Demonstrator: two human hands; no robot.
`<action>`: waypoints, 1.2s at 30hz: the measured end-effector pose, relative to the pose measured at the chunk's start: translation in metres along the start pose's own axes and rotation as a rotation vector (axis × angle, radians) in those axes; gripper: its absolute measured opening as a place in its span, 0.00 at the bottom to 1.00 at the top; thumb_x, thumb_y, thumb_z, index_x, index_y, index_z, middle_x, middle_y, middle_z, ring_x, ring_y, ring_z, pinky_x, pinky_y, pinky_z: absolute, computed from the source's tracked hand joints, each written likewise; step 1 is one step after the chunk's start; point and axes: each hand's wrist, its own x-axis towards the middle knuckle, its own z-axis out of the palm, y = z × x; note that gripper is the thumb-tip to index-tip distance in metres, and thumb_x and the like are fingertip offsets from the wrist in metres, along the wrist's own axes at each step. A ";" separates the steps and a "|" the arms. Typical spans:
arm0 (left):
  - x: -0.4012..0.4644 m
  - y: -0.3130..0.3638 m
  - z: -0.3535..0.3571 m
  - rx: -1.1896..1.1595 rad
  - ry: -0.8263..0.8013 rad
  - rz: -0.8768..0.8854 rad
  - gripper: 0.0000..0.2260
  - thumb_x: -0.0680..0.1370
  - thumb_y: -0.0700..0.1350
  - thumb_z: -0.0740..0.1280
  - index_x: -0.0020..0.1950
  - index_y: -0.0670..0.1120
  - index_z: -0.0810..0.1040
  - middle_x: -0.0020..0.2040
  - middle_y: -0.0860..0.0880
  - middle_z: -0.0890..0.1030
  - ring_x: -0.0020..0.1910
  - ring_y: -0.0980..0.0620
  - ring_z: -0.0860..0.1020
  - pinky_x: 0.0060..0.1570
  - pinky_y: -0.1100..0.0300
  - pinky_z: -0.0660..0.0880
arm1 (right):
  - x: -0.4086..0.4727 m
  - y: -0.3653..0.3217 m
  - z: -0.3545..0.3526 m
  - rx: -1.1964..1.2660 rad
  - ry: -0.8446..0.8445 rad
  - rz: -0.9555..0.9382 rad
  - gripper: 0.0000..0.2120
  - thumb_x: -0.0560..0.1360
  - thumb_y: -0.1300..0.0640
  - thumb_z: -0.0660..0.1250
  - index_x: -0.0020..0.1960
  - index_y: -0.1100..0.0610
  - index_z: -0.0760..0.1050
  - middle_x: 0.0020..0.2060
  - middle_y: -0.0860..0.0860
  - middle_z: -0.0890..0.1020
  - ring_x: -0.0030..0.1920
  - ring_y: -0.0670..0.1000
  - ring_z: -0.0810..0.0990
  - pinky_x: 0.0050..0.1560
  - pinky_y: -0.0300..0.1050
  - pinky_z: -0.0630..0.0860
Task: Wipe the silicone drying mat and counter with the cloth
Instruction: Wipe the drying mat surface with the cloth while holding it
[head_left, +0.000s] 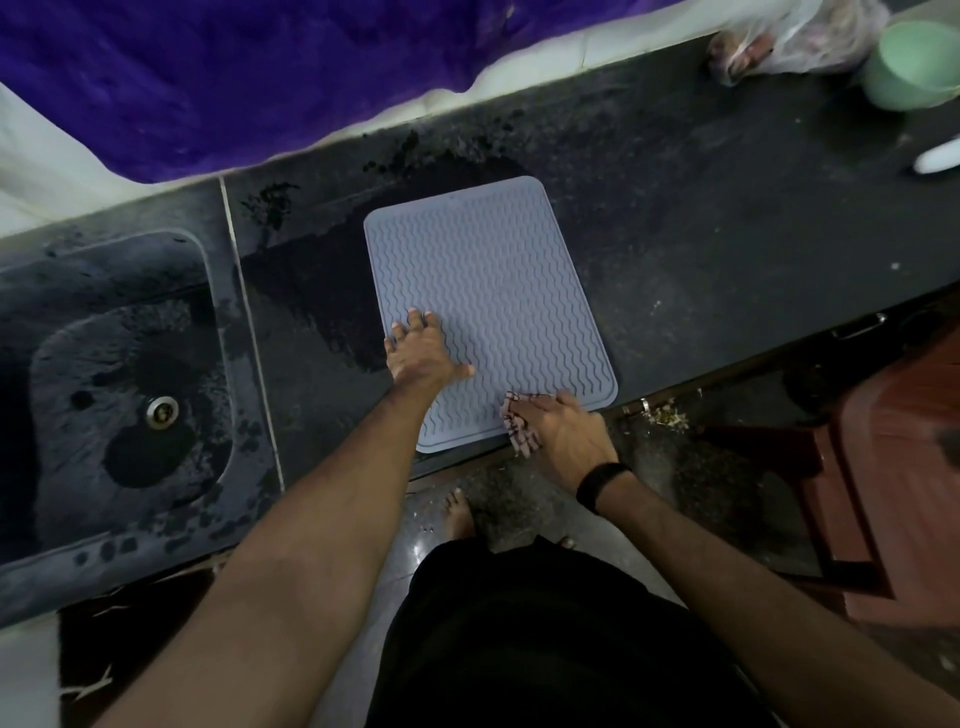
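A grey silicone drying mat (493, 291) with wavy ridges lies on the dark counter (727, 249). My left hand (421, 353) lies flat on the mat's left side, fingers spread, pressing it down. My right hand (566, 436) holds a small checked cloth (519, 428) bunched under its fingers at the mat's near right corner, by the counter's front edge. Most of the cloth is hidden under the hand.
A dark sink (119, 395) with a metal drain sits left of the mat. Wet patches darken the counter left of and behind the mat. At the far right stand a green cup (914, 67), a plastic bag (795, 41) and a white object (937, 158). A red stool (893, 467) stands on the floor.
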 end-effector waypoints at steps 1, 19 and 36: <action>0.001 0.001 0.000 -0.009 0.002 -0.003 0.52 0.73 0.63 0.74 0.83 0.45 0.46 0.84 0.44 0.44 0.82 0.37 0.47 0.79 0.41 0.52 | 0.004 -0.001 -0.006 0.012 0.053 0.011 0.24 0.74 0.53 0.66 0.69 0.48 0.69 0.63 0.47 0.76 0.63 0.55 0.69 0.50 0.52 0.78; -0.004 0.003 0.001 -0.078 0.026 0.042 0.51 0.75 0.60 0.75 0.83 0.41 0.46 0.83 0.40 0.44 0.82 0.36 0.44 0.80 0.42 0.48 | 0.020 -0.002 0.022 -0.061 0.035 0.019 0.30 0.70 0.59 0.68 0.71 0.49 0.65 0.68 0.49 0.71 0.60 0.62 0.69 0.44 0.54 0.79; 0.034 -0.006 0.022 -0.074 -0.044 0.334 0.44 0.81 0.66 0.57 0.81 0.50 0.29 0.79 0.48 0.26 0.78 0.47 0.26 0.72 0.41 0.25 | 0.046 -0.020 -0.020 -0.039 0.214 0.095 0.20 0.73 0.51 0.68 0.65 0.48 0.73 0.57 0.49 0.80 0.57 0.55 0.73 0.42 0.48 0.77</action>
